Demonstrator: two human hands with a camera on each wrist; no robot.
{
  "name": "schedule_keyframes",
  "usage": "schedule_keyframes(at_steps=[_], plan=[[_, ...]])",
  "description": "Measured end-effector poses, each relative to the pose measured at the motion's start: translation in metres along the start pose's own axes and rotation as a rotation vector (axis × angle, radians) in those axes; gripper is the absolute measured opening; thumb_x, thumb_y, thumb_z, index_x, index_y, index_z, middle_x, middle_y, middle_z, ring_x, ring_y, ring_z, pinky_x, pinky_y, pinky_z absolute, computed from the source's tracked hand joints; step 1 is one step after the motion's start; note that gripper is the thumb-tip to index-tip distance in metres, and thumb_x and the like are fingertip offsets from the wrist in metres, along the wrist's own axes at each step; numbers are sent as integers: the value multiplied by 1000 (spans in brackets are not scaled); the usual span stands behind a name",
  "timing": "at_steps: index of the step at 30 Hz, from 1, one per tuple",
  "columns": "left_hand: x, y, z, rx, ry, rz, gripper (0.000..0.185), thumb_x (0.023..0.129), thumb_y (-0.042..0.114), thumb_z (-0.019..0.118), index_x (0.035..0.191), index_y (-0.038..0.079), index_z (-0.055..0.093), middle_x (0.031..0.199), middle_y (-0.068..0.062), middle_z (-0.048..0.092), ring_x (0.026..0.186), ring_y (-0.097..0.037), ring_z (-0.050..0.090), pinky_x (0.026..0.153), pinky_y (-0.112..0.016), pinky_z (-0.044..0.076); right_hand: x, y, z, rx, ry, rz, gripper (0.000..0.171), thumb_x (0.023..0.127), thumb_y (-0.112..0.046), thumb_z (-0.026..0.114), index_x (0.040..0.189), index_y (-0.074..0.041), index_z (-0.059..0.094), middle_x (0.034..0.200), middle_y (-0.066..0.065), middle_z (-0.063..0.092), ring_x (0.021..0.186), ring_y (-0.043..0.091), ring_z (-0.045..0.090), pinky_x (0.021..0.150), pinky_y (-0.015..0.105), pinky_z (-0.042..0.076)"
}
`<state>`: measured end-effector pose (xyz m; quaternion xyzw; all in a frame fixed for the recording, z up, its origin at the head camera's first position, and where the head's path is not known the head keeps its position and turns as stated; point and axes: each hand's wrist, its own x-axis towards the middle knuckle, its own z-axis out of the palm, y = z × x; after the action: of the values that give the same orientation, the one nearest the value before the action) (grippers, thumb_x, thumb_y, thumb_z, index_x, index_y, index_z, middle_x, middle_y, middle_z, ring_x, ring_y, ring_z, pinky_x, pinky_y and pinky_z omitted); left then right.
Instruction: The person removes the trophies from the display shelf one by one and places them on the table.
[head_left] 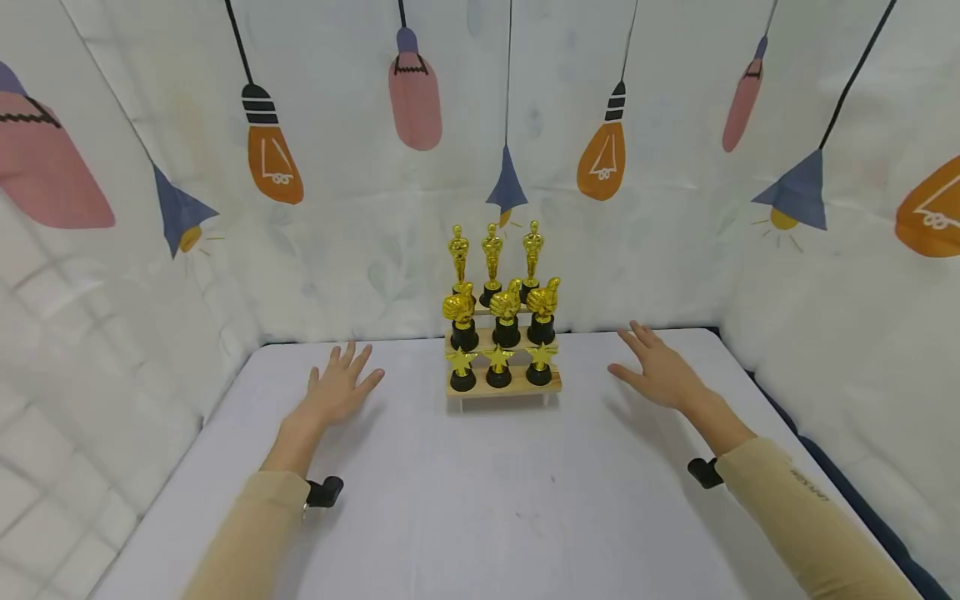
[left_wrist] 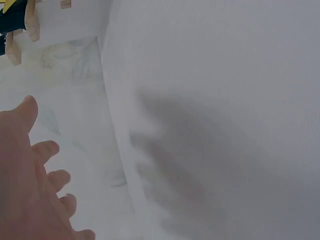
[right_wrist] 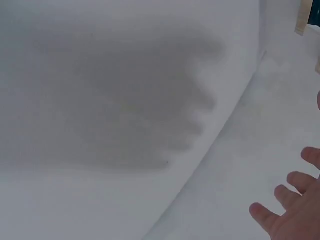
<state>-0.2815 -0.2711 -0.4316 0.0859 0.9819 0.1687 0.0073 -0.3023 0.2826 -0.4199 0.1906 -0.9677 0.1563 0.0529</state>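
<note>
Backdrop [head_left: 337,258] with printed lamps and bulbs, filling my head view behind the wooden stand [head_left: 517,391]. White table [head_left: 495,500] next, running under the stand and well out in front of it. Two tan sleeves [head_left: 795,508] reach in from either side of the stand's front. Stand itself: three stepped tiers, standing near the table's far edge. I log the left hand [head_left: 337,392] left of the stand, fingers spread wide; right hand [head_left: 660,371] to its right, also spread wide. Both are raised and well apart from the stand, casting shadows I can see in the wrist views. Gold figurines [head_left: 491,254], three, on the stand's top tier; three thumbs-up trophies [head_left: 506,304], middle tier; three star trophies [head_left: 498,360], bottom tier. All on black bases.
</note>
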Motion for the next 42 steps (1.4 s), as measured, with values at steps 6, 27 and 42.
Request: schedule_keyframes(at_steps=[6,27,42], plan=[[1,14,10,-226,-43,26,74,110,53,35,162,1,25,165,-30,12,150,-52,3,114,-75,5,-1,-17,9,152,27,8,73,105,-45,58,156,2,37,162,27,28,147,47,26,116,66,26],[14,76,55,-1221,-93,-127,52,101,3,61,149,-10,43,136,-26,47,117,-33,58,95,-41,57,14,-94,41,735,113,91,38,95,-9,75,130,0,62,127,18,65,117,34,63,95,48,55],[19,82,62,-1305,-121,-130,51,101,2,63,148,-6,46,127,-23,56,104,-25,64,101,-45,53,26,-109,55,786,152,159,44,93,-6,76,132,6,60,127,22,65,122,37,60,101,45,52]])
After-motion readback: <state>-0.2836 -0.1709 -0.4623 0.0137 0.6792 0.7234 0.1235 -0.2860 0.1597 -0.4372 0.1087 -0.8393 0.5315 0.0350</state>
